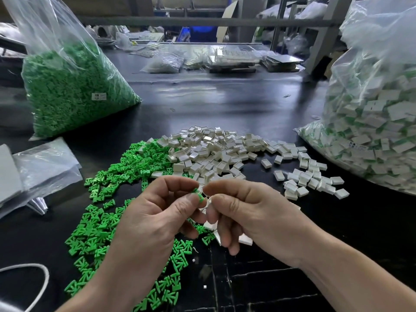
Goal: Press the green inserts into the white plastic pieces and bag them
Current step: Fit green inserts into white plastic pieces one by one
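**Seating one green insert into a white piece**

Left hand (157, 212) pinches a green insert (198, 195) at the fingertips; right hand (254, 212) is closed on a white plastic piece (207, 207), mostly hidden, with spares tucked under its fingers. Parts meet above the black table (225, 102). Align the insert square with the cavity before pushing, press straight, check it sits flush. Finished units look destined for the bag of assembled pieces (371, 131), right.
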Tool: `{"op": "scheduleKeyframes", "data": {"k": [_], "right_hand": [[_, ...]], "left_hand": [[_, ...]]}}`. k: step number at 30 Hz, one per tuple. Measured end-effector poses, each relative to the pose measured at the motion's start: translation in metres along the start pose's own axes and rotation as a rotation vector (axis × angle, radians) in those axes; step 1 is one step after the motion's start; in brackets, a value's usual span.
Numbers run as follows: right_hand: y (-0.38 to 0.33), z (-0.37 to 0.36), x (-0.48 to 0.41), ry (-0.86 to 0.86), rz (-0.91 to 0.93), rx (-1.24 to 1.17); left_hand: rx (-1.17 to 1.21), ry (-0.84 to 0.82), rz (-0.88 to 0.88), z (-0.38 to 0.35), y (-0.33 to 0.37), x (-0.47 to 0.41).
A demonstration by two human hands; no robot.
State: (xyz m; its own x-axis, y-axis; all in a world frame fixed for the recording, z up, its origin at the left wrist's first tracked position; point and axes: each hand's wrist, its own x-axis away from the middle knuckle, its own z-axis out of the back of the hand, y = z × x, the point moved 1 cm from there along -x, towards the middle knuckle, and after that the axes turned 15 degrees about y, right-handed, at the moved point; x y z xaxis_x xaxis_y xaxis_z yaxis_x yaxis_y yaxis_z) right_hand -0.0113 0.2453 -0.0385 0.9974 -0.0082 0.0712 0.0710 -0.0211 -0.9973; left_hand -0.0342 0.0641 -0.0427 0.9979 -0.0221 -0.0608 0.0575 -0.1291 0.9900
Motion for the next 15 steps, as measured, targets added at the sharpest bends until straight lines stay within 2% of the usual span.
{"op": "scheduleKeyframes", "data": {"k": [3, 11, 15], "right_hand": [[-0.0043, 0.0001, 0.0003, -0.073, -0.048, -0.136], [-0.0007, -0.0002, -0.0007, -0.06, -0.056, -0.196], [-0.0004, -0.0029, -0.0009, -0.09, -0.029, -0.201]], "left_hand": [[0.016, -0.01, -0.024, 0.0007, 0.0003, 0.0005], [-0.013, -0.034, -0.084, 0.0011, 0.0, 0.0027], [0.034, -0.003, -0.042, 0.0011, 0.0008, 0.0035]]}}
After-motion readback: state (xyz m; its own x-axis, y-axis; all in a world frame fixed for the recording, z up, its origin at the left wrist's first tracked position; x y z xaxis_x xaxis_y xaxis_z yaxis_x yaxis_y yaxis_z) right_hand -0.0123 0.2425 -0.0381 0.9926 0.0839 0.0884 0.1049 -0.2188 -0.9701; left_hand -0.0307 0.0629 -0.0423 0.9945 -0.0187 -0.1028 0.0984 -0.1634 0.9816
